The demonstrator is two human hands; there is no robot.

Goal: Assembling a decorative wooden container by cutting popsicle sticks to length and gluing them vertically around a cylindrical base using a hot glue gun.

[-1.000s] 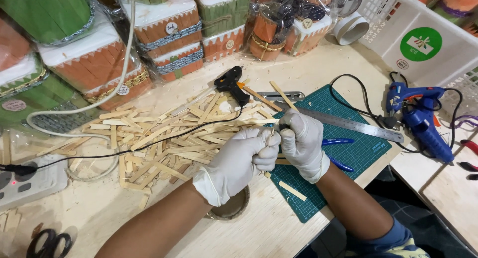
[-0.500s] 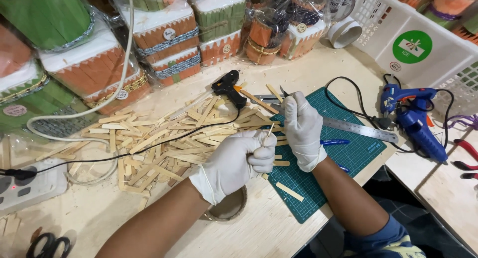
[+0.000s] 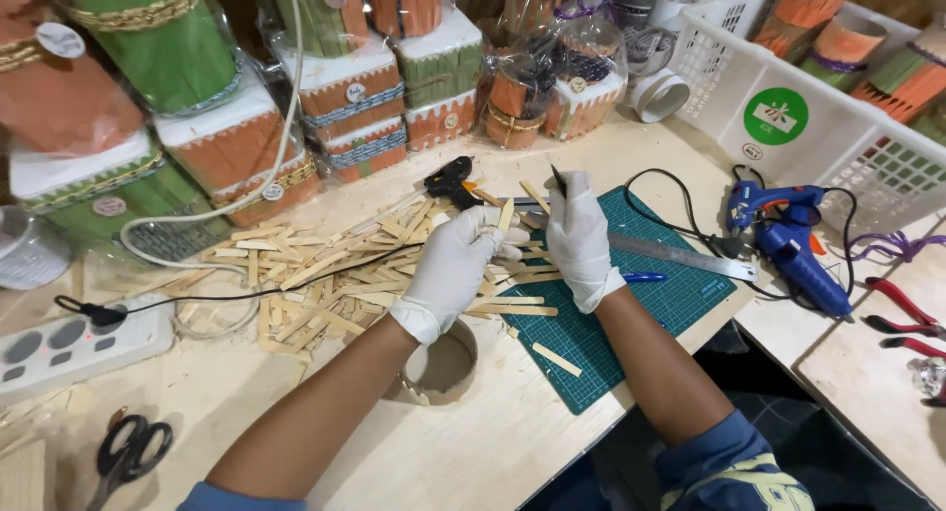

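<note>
Right hand (image 3: 578,237) now higher, grip pinching a dark blade (image 3: 558,179); left hand (image 3: 455,265) clasping a wooden stick (image 3: 506,215).

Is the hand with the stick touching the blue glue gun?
Apart. The head view shows the left hand holding a wooden stick far from the blue glue gun, with the green mat between them.

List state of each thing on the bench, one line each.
left hand: gloved, fingers pinching a wooden stick, upright
right hand: gloved, raised, gripping a dark tool
scissors: shut, flat
blue glue gun: lying down, corded
metal ruler: flat on green cutting mat
red pliers: unheld
</note>
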